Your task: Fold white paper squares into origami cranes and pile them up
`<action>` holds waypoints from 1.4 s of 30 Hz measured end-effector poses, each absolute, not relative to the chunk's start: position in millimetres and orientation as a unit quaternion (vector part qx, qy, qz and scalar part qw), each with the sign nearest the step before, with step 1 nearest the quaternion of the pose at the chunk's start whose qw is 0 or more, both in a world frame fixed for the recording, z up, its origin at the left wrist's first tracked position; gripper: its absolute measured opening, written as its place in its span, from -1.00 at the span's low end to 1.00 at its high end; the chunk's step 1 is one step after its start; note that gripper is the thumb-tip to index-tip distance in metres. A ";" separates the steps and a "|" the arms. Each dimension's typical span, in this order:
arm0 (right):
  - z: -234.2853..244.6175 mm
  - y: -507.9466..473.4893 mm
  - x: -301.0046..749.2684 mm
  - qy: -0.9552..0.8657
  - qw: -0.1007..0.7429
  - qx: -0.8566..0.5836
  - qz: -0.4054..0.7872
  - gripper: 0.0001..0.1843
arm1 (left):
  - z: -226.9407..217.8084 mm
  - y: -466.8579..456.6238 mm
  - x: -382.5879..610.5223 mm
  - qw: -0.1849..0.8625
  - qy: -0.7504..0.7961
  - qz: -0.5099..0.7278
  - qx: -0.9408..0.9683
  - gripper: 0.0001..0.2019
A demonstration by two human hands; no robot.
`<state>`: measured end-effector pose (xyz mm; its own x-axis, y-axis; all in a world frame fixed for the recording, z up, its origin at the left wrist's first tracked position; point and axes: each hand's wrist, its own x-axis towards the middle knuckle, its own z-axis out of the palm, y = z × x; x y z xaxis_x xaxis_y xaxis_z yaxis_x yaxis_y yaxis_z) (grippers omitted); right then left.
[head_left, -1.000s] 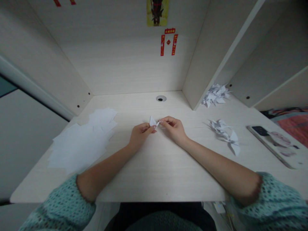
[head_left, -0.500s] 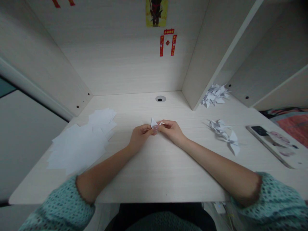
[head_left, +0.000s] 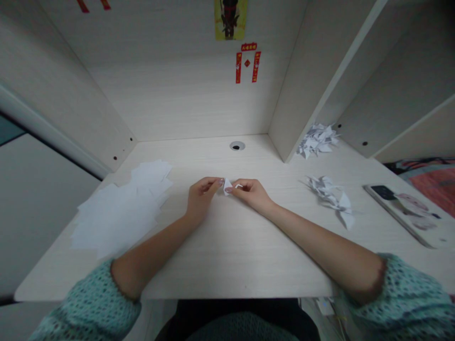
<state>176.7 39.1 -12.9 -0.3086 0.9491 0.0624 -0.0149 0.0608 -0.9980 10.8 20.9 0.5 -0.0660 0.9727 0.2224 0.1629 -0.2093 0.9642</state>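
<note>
A small folded piece of white paper is held just above the middle of the desk. My left hand pinches its upper left edge between thumb and forefinger. On the other side my right hand grips it, thumb tip on the paper, with a thin white point of it showing between the fingers. To the right lie several folded paper cranes in a short row. Flat white paper sheets are spread in an overlapping pile at the left.
A heap of folded white paper pieces sits behind the upright divider. A phone lies at the right, near a reddish cloth. The cable hole is near the back wall.
My left hand has shifted slightly up and left, its fingertips now at the paper's upper edge. The folded paper has turned, and my right hand stays nearly in place.
</note>
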 end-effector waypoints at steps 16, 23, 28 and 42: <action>-16.9 37.1 176.2 -0.605 0.422 -0.414 0.534 -0.58 | -4.7 20.4 12.5 0.390 0.491 0.532 0.568 -0.79; -13.0 37.0 175.1 -0.590 0.441 -0.418 0.532 -0.59 | 0.3 16.4 12.5 0.339 0.526 0.520 0.581 -0.77; -12.8 36.6 172.4 -0.564 0.462 -0.396 0.558 -0.60 | -2.0 18.4 12.1 0.355 0.513 0.536 0.568 -0.76; -24.5 40.1 175.0 -0.597 0.426 -0.430 0.526 -0.54 | -2.4 15.9 13.5 0.328 0.527 0.525 0.582 -0.77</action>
